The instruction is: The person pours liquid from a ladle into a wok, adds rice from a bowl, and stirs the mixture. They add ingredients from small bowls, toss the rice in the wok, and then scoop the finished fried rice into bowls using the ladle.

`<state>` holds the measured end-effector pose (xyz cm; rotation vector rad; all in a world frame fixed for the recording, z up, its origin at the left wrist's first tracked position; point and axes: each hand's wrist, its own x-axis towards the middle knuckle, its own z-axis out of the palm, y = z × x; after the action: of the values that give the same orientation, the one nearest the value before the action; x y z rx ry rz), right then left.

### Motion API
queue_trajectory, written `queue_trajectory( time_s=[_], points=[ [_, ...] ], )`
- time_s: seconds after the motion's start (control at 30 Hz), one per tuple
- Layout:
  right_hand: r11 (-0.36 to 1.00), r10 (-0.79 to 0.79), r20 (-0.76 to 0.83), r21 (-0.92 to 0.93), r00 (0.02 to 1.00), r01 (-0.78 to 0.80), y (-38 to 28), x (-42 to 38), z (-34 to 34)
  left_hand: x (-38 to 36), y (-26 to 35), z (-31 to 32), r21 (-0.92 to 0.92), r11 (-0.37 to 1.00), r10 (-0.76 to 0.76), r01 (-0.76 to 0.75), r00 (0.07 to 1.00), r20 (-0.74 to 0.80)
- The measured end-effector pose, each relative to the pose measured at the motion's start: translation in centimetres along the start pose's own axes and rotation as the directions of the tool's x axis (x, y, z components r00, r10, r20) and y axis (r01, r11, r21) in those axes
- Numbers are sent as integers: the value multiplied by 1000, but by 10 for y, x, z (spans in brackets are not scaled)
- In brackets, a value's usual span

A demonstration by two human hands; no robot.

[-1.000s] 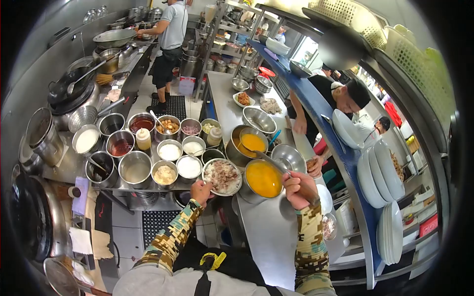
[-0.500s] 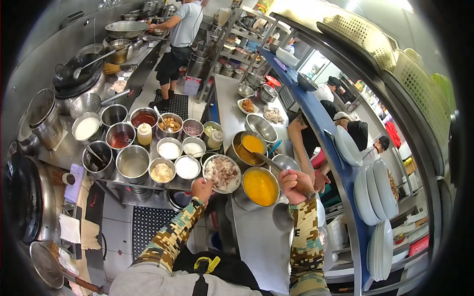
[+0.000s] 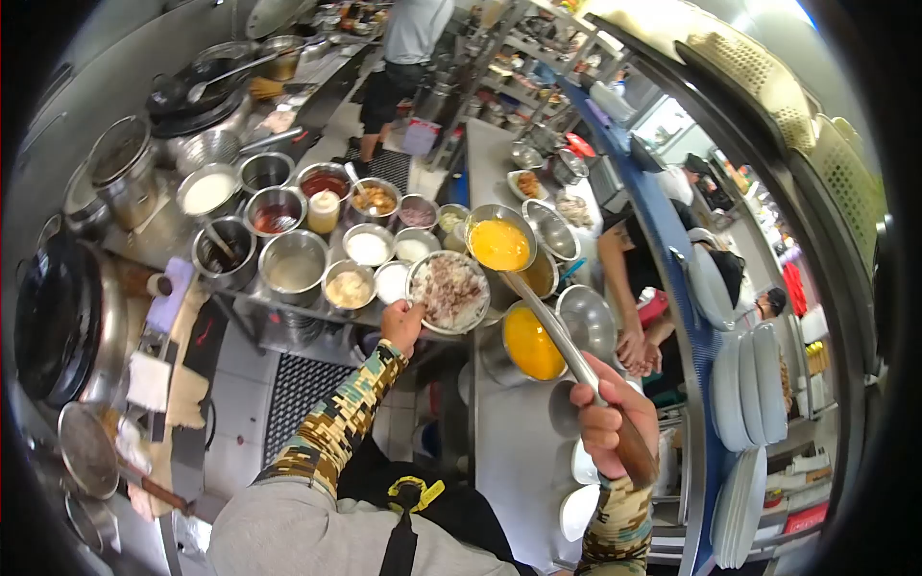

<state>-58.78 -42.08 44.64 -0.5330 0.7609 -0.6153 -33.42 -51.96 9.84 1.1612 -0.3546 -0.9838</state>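
Note:
My left hand [image 3: 401, 328] grips the near rim of a metal bowl [image 3: 449, 291] filled with white food topped with brownish chopped pieces, perhaps rice and meat. In my right hand [image 3: 615, 418] is the long handle of a big ladle [image 3: 552, 328]. Its round scoop, full of yellow-orange liquid, is raised beside the bowl, over a metal pot [image 3: 543, 276] that it partly hides. Closer to me, a second pot holds bright yellow liquid [image 3: 533, 344], with the ladle handle passing above it. An empty-looking steel bowl [image 3: 588, 322] sits just right of that pot.
Several metal containers of sauces and white seasonings crowd the left counter, with a squeeze bottle [image 3: 324, 211] among them. Woks [image 3: 72, 317] line the far left. White plates [image 3: 735, 504] stack on the blue shelf [image 3: 706, 374]. A co-worker's hands [image 3: 639, 353] are close on the right; another person [image 3: 408, 58] stands behind.
The ladle has come up out of the far pot, its scoop now full of yellow-orange liquid. My right hand has moved toward me and right. The view has shifted; my left hand still holds the bowl.

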Motion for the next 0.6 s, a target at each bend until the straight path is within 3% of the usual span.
queue_trajectory(
  time_s=[0.07, 0.1, 0.17, 0.33, 0.47, 0.6],
  points=[
    [981, -6, -60, -195, 998, -6, 19, -13, 20, -22, 31, -24, -157, 987, -26, 21, 999, -30],
    [980, 52, -34, -189, 998, -57, 26, -13, 29, -25, 37, -43, -274, 962, -19, 7, 999, -41],
    [982, 168, 176, 61, 970, -181, 43, -4, 14, -48, 62, -89, -187, 982, -8, -18, 991, -135],
    [903, 420, 324, -60, 848, -424, 91, 35, 69, -109, 122, -223, -83, 985, 109, -149, 922, -371],
    [832, 527, 279, -361, 803, -421, 130, 73, 156, -154, 169, -324, 0, 954, 248, -299, 791, -560],
    [723, 690, 419, -365, 590, -586, 177, 131, 239, -199, 222, -405, 72, 921, 319, -382, 638, -700]
  ],
)
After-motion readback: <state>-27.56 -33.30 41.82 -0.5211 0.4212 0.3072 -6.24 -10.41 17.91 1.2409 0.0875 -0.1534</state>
